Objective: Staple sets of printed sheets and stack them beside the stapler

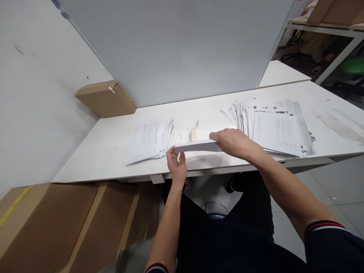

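Observation:
Between my two hands a thin stack of white paper point(199, 145) is held up on edge, just above the front of the white table. My left hand point(176, 163) grips its left end, thumb on the near side. At the other end, my right hand point(233, 143) is closed over the right corner. Behind the held stack stands a small cream-coloured block point(194, 135), with dark marks around it on the tabletop. A pile of printed sheets point(143, 142) lies to the left of my left hand. Beyond my right hand spreads a larger, untidy pile of printed sheets point(277, 131).
A grey-white panel point(182, 49) rises at the back of the table point(93, 151). One cardboard box point(106, 99) leans in the left corner. Large cardboard boxes point(57, 223) stand at the lower left, below table height. Another desk point(327, 26) and a person's feet show at the upper right.

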The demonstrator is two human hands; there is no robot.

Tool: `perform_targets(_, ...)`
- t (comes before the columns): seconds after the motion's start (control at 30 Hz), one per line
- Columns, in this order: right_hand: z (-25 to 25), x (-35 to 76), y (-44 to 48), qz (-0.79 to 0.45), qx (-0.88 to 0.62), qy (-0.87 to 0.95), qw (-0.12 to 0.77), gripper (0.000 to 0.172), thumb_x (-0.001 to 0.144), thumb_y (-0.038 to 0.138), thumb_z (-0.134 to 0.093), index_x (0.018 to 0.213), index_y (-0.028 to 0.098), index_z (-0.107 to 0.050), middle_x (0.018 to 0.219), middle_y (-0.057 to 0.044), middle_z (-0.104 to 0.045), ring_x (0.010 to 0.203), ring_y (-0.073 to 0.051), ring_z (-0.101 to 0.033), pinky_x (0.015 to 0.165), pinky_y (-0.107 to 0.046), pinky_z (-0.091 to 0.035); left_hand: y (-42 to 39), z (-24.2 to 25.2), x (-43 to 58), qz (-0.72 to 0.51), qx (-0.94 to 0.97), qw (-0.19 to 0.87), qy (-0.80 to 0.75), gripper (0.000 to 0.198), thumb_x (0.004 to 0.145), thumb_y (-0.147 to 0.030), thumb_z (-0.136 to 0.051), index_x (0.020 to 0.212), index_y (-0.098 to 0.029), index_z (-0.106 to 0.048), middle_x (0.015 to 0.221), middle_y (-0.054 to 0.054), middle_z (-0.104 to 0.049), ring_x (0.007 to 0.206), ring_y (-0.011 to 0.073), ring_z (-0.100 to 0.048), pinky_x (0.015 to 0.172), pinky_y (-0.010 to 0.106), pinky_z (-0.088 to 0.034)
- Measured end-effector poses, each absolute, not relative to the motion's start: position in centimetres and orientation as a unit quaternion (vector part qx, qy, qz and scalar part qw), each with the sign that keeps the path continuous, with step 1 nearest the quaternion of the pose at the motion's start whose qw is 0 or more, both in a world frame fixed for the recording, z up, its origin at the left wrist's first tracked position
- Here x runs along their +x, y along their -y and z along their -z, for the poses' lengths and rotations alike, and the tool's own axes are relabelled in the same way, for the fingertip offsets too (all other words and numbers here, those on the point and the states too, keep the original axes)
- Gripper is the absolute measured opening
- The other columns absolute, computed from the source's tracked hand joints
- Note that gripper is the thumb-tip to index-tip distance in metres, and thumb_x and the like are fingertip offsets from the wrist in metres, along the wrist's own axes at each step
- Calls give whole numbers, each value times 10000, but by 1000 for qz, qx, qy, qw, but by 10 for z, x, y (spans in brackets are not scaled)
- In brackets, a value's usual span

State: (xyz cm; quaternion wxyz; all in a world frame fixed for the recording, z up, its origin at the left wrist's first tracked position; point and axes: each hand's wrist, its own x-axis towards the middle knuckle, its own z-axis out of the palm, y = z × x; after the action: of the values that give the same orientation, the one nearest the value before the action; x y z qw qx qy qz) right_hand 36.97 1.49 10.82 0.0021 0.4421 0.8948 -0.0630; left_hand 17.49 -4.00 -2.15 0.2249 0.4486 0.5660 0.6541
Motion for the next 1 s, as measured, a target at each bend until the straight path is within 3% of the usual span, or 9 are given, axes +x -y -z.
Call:
perform_targets(0.17,-63,376,-17,274,432,-800,-313,248,868,304,-416,909,186,-630,821,-27,-666,766,-189,-605,662,-269,-434,39,18,181,-691,453,272,-494,531,799,-383,-563,1260,-223,-353,1169,117,-523,1086,177,-527,936,335,-396)
perform_targets(0.27,-21,369,-16,405,425,-713,-383,278,834,344,-474,950,159,-646,943,-49,-671,920,-225,-606,774,-320,-463,37,25,189,-648,452,316,-526,506,771,-389,-593,1206,-186,-436,1118,119,-572,1065,184,-542,928,329,-401)
perform_targets(0.37,-1,366,-12,466,422,-675,-386,309,817,368,-499,980,151,-647,983,-60,-667,969,-235,-596,820,-351,-465,37,30,195,-627,440,326,-554,334,758,-372,-599,1007,-154,-555,937,81,-625,897,156,-590,824,285,-450)
perform_targets(0.47,-6,373,-7,469,418,-678,-382,302,817,380,-507,980,168,-649,1020,-51,-660,992,-236,-589,837,-348,-462,41,24,197,-619,442,307,-572,222,765,-345,-586,874,-151,-579,762,26,-602,726,109,-569,703,228,-456)
perform_targets(0.53,-13,382,-2,455,436,-683,-370,290,816,388,-509,947,174,-655,999,-47,-666,970,-245,-596,818,-349,-469,48,17,197,-604,448,312,-580,224,766,-336,-586,893,-151,-582,750,19,-590,709,98,-557,678,210,-447)
perform_targets(0.6,-17,391,5,457,468,-671,-350,288,806,397,-517,907,166,-655,950,-56,-674,913,-253,-613,764,-346,-488,57,12,195,-569,460,344,-588,312,773,-334,-579,1030,-158,-563,763,17,-589,699,93,-554,664,208,-445)
perform_targets(0.73,-10,406,27,587,487,-590,-264,300,771,356,-567,971,141,-631,918,-82,-683,808,-231,-643,659,-316,-517,74,10,190,-457,504,367,-635,515,811,-347,-517,1291,-204,-397,739,0,-593,641,95,-541,639,232,-451)
perform_targets(0.83,0,410,46,695,480,-496,-200,327,761,317,-592,1030,133,-614,890,-88,-692,754,-211,-655,623,-302,-527,73,17,186,-399,537,286,-686,386,830,-359,-471,1182,-211,-523,762,17,-610,650,114,-548,637,252,-454)
perform_targets(1.0,10,408,57,762,472,-388,-215,334,762,279,-611,1066,140,-605,915,-90,-695,743,-190,-660,622,-291,-535,46,29,182,-374,575,171,-707,316,844,-312,-426,1080,-189,-598,833,53,-640,721,146,-581,696,280,-456)
